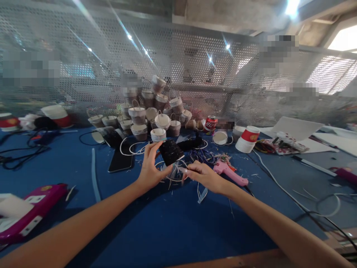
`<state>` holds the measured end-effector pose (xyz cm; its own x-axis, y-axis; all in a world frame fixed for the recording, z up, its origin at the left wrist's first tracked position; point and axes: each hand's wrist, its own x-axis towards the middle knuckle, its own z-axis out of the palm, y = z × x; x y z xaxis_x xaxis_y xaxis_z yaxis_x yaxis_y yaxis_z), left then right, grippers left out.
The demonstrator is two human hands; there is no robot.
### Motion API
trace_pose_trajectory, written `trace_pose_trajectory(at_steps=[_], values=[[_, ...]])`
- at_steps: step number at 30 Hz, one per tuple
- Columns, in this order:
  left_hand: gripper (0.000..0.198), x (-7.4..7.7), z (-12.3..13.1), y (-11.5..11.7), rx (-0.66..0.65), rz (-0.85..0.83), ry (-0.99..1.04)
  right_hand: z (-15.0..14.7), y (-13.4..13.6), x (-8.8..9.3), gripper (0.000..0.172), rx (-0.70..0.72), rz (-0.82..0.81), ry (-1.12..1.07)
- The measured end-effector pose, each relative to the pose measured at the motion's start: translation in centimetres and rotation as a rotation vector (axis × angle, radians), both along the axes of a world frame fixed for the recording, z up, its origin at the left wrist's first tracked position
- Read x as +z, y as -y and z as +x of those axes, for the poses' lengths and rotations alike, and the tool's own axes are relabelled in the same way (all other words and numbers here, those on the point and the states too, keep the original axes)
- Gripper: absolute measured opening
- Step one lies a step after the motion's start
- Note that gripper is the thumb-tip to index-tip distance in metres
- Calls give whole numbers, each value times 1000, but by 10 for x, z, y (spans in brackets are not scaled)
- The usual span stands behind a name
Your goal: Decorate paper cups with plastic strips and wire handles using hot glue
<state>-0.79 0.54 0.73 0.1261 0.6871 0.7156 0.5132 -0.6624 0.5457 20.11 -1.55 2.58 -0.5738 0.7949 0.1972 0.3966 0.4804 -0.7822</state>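
Fingers [153, 148] of the left hand [149, 169] curled around a black cup [170, 152], gripping it above the blue table [167, 223], just in front of a pile of paper cups [150, 111]. The right hand [205, 175] was pinched nearly closed at the black cup's lower edge; whether it held anything was too blurred to tell. A glue gun [230, 173] lay just beside it, and a phone [120, 160] lay left of the hands.

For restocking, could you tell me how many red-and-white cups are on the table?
3 red-and-white cups: one at the far left edge, one just right of it, one right of the soda can. The pile of pale cups may hide more.
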Motion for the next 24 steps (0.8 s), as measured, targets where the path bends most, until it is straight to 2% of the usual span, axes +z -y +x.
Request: trace_pose_trajectory(at_steps=[3,6,9,17,24], values=[[69,0,-1,0,3,-17,-54,4,-5,6,50,-4,-21,-127],[71,3,0,0,-19,-17,-128,7,-9,12,48,-104,-91,-270],[69,5,1,2,-23,8,-181,8,-13,14,46,-141,-111,-324],[64,8,4,8,-76,-110,-45,11,-21,8,46,-274,-39,-242],[65,5,5,7,-139,-149,33,13,-23,6,39,-309,65,-130]])
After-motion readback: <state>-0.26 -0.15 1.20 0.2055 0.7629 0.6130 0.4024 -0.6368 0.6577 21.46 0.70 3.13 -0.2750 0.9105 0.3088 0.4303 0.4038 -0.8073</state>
